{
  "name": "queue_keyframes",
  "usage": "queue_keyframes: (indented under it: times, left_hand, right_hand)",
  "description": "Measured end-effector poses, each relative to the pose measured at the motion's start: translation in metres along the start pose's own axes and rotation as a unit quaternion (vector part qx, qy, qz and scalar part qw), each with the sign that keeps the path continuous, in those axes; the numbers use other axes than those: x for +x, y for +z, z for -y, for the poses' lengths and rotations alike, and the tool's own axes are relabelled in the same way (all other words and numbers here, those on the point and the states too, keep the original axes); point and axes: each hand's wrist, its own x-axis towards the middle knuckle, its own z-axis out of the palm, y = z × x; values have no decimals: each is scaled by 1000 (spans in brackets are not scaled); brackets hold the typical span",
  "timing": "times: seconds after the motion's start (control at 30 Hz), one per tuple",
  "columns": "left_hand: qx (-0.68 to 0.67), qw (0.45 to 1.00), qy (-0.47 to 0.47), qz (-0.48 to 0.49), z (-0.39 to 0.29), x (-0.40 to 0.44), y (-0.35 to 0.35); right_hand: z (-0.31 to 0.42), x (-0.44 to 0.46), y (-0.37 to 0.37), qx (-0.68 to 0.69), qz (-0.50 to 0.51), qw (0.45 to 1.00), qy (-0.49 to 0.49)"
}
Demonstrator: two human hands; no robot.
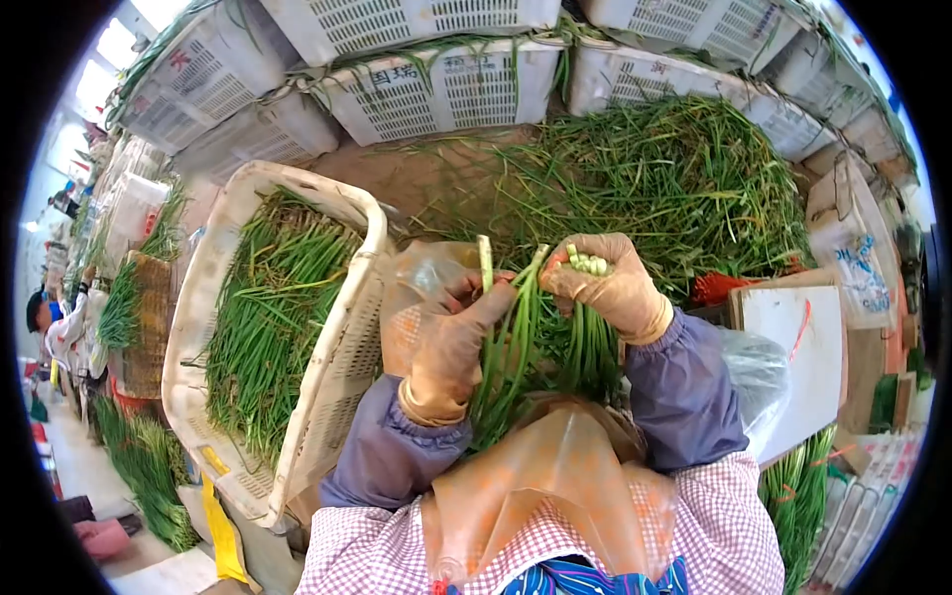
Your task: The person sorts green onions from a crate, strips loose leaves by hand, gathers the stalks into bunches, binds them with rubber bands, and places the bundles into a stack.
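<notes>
thin translucent gloves [441, 349] | purple sleeves [684, 389] | red-white checked top [732, 516] | see-through amber apron [540, 466] | blue patterned collar [595, 583]

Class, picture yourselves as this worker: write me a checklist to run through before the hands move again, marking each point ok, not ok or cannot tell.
1. Right hand has the bunch gripped: ok, fingers are closed around it.
2. Pale ends of the bunch gathered together: ok, they cluster above the fingers.
3. Left hand has its stalk held: ok, it stands up from the fingers.
4. Bunch tied: cannot tell, its lower part is partly hidden.
5. Crate close by: ok, it stands beside the left arm.
6. Ground ahead clear: not ok, a heap of loose greens lies there.
</notes>
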Motion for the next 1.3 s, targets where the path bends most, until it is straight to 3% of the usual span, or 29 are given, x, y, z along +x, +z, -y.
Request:
queue_keyframes:
  times: [0.1,0.2,0.27,0.3,0.33,0.37,0.4,0.6,0.7,0.73,0.8,0.9,0.97,1.03,1.07,1.13,1.3]
  left_hand:
    - [-8,1000,16,0,2,6,-9]
    - [-40,999,-14,-12,-8,-3,-1]
    - [156,984,74,-36,-13,-11,6]
    - [208,975,69,-28,-6,-4,0]
    - [111,993,36,18,6,5,-3]
    - [168,984,66,10,3,1,0]
    - [113,989,69,62,15,10,-5]
    - [252,950,183,33,5,7,-4]
    - [408,834,372,7,4,13,-4]
    - [408,833,374,5,-6,7,0]
    - [505,770,389,-36,-39,-7,11]
    - [375,874,302,-65,-25,30,-17]
    - [318,883,337,-71,-13,36,-17]
    - [267,886,377,-40,7,32,-7]
    - [279,913,294,-33,-10,14,4]
    - [120,977,134,117,-1,9,6]
    - [259,938,148,176,-12,10,9]
  right_hand:
    - [8,-1,-10,40,-66,997,9]
    - [0,5,-22,55,-139,987,-51]
    - [3,1,-10,31,-75,995,-55]
    - [5,0,-1,34,-55,997,-38]
    - [5,-1,7,33,-39,999,-19]
    - [4,0,13,42,-33,999,-8]
    - [2,1,17,49,-34,998,8]
    - [-8,-3,17,31,-49,998,16]
    - [-8,-8,11,44,-24,999,18]
    - [-7,-11,11,58,-8,998,24]
    - [-4,-20,9,40,-14,997,60]
    - [2,-34,1,78,-14,997,-6]
    - [10,-28,1,35,-75,996,-41]
    - [5,-29,-7,29,-67,996,-59]
    - [2,-18,-9,54,-29,995,-82]
    - [4,-23,-2,42,-44,998,-17]
    - [0,-14,4,167,-25,985,39]
